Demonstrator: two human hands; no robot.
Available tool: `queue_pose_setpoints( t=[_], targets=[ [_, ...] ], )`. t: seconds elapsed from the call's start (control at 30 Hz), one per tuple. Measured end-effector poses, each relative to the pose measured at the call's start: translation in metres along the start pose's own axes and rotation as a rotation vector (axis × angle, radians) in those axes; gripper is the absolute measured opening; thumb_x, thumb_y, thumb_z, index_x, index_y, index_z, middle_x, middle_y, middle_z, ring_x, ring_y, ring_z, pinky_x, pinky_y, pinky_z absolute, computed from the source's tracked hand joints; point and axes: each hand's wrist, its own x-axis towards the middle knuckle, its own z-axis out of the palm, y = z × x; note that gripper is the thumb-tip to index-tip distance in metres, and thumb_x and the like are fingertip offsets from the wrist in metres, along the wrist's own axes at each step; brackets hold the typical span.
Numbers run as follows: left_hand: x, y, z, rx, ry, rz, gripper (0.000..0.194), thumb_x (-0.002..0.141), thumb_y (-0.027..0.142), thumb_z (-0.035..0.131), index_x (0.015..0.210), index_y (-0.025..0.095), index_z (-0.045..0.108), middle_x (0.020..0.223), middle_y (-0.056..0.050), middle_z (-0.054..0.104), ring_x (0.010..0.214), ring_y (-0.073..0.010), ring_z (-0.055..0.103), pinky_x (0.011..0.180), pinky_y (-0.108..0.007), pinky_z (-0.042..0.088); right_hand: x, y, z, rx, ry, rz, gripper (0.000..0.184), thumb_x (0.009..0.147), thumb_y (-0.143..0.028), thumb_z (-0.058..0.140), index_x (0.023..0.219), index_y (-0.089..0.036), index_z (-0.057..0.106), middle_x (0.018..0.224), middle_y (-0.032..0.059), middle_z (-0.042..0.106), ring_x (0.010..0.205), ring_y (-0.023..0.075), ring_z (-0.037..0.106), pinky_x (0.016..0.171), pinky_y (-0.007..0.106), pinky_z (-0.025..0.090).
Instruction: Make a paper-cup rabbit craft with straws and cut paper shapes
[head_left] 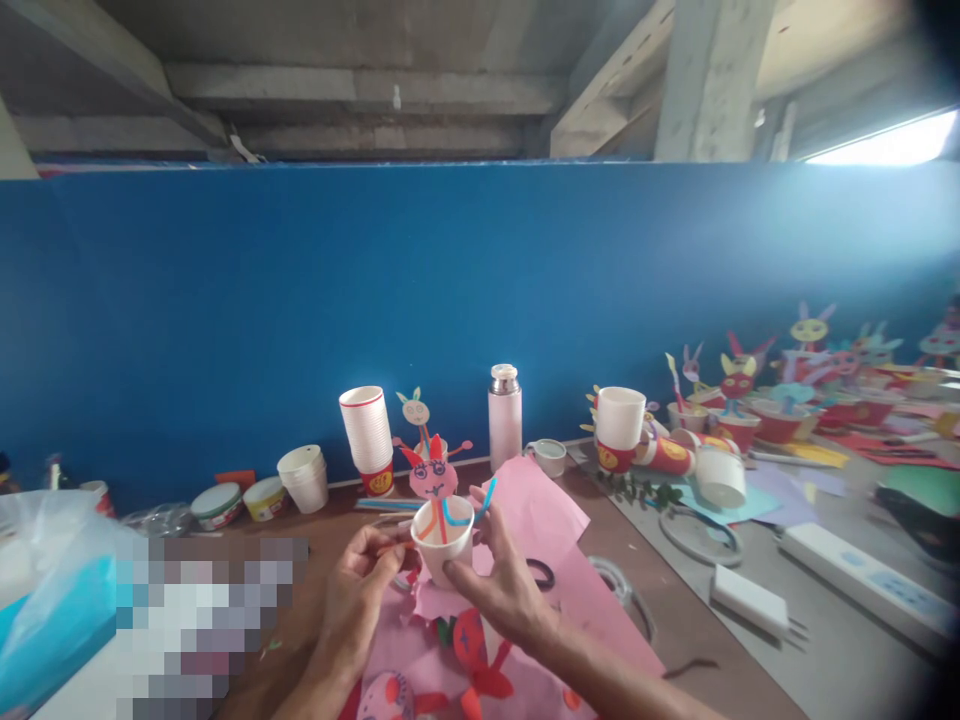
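A white paper cup (442, 548) sits upright between my hands, with a pink paper face (435, 480) with red ears standing up out of it. My right hand (510, 590) grips the cup's right side, thumb low in front and fingers behind. A bent blue strip (489, 497), like a thin straw, pokes out over the rim near those fingers. At the cup's left side, my left hand (360, 580) pinches a thin orange strip (396, 547); its exact kind is unclear. Pink paper (540, 610) with cut-out paper faces (471, 638) lies beneath.
Behind stand a stack of paper cups (364, 430), a pink thermos (505, 420) and a mug (550, 457). Finished-looking cup puppets (739, 400) crowd the right side. A power strip (862, 575) and white charger (754, 602) lie right; a plastic bag (67, 560) is left.
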Motion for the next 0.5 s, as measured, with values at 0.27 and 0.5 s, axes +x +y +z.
queue_pose_setpoints(
  t=[0.27,0.5],
  targets=[
    [-0.001,-0.001,0.003,-0.059,-0.022,-0.050,0.015,0.068,0.028,0.065,0.075,0.017,0.058,0.070,-0.001,0.065,0.061,-0.0129,0.059,0.059,-0.023,0.046,-0.002,0.004,0.003,0.074,-0.006,0.009,0.070,0.070,-0.016,0.058,0.130,-0.021,0.022,0.115,0.0058,0.052,0.102,0.0207,0.050,0.084,0.033,0.040],
    [0.001,-0.011,0.001,-0.056,-0.060,-0.054,0.014,0.073,0.033,0.059,0.073,0.019,0.058,0.070,0.001,0.064,0.061,-0.0118,0.057,0.059,-0.022,0.044,-0.001,0.003,0.003,0.145,-0.042,0.004,0.065,0.071,-0.019,0.058,0.127,-0.022,0.024,0.113,0.0055,0.054,0.099,0.0194,0.052,0.081,0.032,0.041]
  ],
)
